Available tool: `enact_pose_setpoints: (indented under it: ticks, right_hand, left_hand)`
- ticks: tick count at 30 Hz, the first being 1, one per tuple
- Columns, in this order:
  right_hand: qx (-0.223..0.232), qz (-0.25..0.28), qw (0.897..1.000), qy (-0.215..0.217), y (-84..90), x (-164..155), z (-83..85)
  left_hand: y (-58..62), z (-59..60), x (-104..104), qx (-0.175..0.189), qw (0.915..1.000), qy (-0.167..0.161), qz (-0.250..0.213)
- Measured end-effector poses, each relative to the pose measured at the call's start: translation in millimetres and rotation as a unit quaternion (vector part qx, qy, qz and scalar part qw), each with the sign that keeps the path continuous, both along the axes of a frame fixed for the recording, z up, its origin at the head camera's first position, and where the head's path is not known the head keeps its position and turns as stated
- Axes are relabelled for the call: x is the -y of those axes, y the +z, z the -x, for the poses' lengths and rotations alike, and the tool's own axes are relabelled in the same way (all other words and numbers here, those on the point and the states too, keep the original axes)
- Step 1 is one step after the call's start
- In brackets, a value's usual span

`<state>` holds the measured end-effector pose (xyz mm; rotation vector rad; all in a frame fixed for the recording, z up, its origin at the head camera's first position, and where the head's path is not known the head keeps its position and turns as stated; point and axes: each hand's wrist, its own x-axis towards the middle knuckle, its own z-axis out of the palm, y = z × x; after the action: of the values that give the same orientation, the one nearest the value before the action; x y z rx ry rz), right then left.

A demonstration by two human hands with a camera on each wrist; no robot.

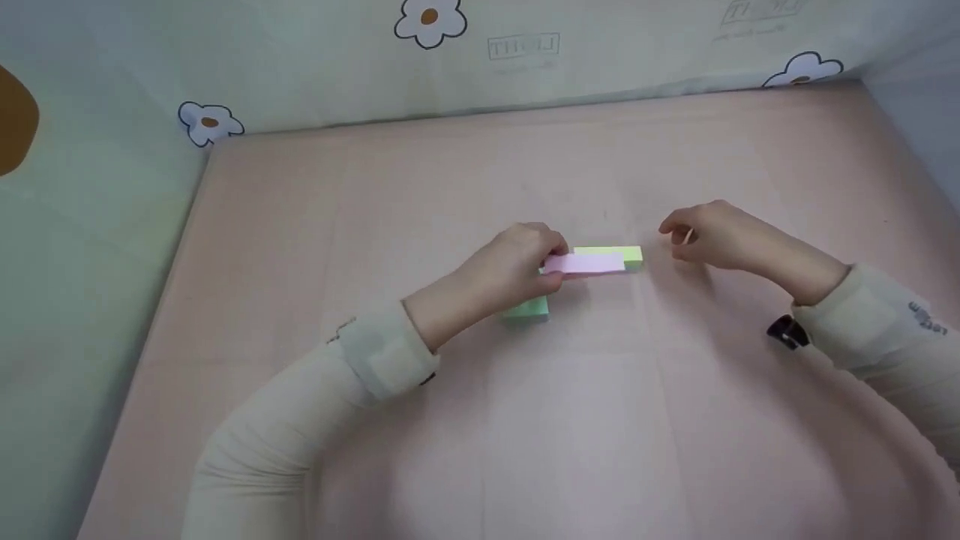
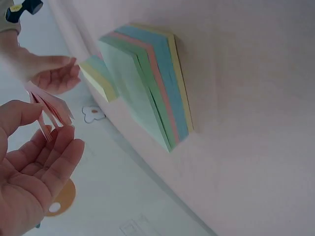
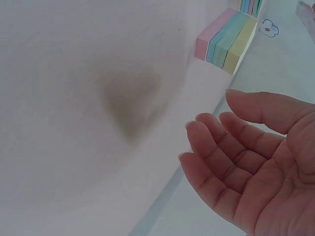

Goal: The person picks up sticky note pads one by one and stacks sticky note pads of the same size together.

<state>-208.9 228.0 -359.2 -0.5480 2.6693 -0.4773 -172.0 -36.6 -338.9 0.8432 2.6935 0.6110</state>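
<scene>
My left hand (image 1: 517,259) pinches a thin pink sticky-note pad (image 1: 589,262) between thumb and fingers, above the table. In the left wrist view the sheets of this pink pad (image 2: 56,109) fan apart a little. Below the left hand lies a stack of sticky-note pads, green on top (image 1: 527,310); its layered green, pink, blue and yellow edges (image 2: 162,81) show in the left wrist view. Farther right sits a second stack, yellow on top (image 1: 630,255), with green, blue and pink pads (image 3: 224,42) under it. My right hand (image 1: 724,234) hovers right of it, fingers loosely bent, holding nothing.
A pale pink cloth covers the table (image 1: 570,420). Behind it and at the left stand light curtains (image 1: 315,67) printed with flowers. A black object (image 1: 788,332) shows at the right sleeve's cuff.
</scene>
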Motion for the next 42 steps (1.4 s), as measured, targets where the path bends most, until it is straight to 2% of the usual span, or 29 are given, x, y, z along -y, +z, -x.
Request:
enact_pose_setpoints:
  ticks: [4,9,12,19,22,27,30,33,38,42]
  right_hand:
    - [-0.011,0.006,1.0,0.01,0.0,-1,0.8]
    - [-0.013,0.006,1.0,0.012,-0.2,1,1.2]
    - [-0.009,0.0,1.0,0.005,-0.6,0,0.9]
    - [-0.005,-0.004,1.0,-0.002,-3.0,2,0.7]
    - [-0.003,-0.006,1.0,-0.002,-4.2,3,0.9]
    - [0.0,-0.017,1.0,-0.008,-1.4,6,-2.8]
    - [-0.018,-0.022,1.0,0.012,3.5,11,-11.7]
    - [-0.033,-0.016,0.999,0.039,7.1,19,-23.4]
    - [-0.044,0.006,0.994,0.096,1.2,38,-41.2]
    - [-0.065,0.0,0.985,0.163,-11.3,50,-52.3]
  left_hand:
    - [-5.4,-8.4,-20,-0.009,0.9989,-0.034,0.031]
    - [-16.9,-17.9,-37,-0.006,0.9971,-0.051,0.055]
    - [-23.4,-22.4,-43,-0.001,0.9962,-0.057,0.066]
    - [-38.0,-27.5,-47,-0.02,0.9904,-0.091,0.102]
    - [-42.7,-29.6,-47,-0.037,0.9878,-0.101,0.113]
    - [-49.1,-32.1,-47,-0.095,0.9787,-0.109,0.146]
    - [-50.2,-31.4,-46,-0.118,0.9725,-0.11,0.168]
    - [-47.8,-29.1,-44,-0.112,0.9712,-0.108,0.181]
    - [-39.2,-26.1,-40,-0.078,0.9737,-0.095,0.192]
    - [-29.9,-25.8,-30,-0.067,0.9789,-0.076,0.177]
